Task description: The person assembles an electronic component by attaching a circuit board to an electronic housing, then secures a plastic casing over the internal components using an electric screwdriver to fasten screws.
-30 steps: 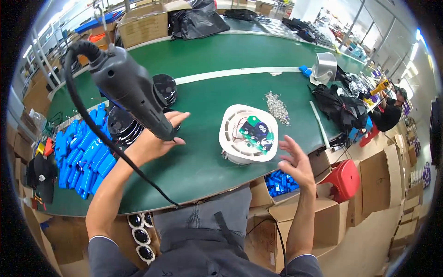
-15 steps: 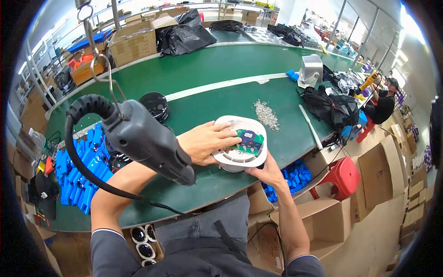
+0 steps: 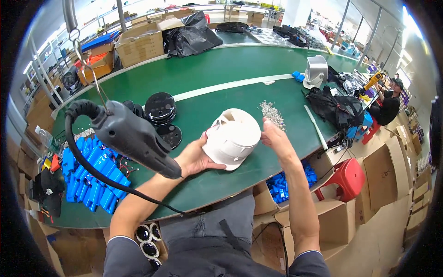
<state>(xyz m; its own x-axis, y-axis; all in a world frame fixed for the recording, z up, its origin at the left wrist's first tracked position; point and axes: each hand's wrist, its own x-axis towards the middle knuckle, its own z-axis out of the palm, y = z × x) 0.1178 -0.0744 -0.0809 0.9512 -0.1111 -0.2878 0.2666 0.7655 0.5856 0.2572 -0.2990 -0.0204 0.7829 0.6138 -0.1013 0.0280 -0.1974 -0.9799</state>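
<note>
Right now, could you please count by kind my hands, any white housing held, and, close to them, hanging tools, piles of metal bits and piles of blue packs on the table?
Left hand and right hand: 2
White housing: 1
Hanging tool: 1
Metal-bit pile: 1
Blue-pack pile: 1
Total: 6

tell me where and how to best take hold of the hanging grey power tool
Probably around the middle of the grey power tool, with the right hand, coming from the right: the body hangs slanted, nose down to the right, its cord leaves the upper left end, and the left hand holds the white housing.
</note>
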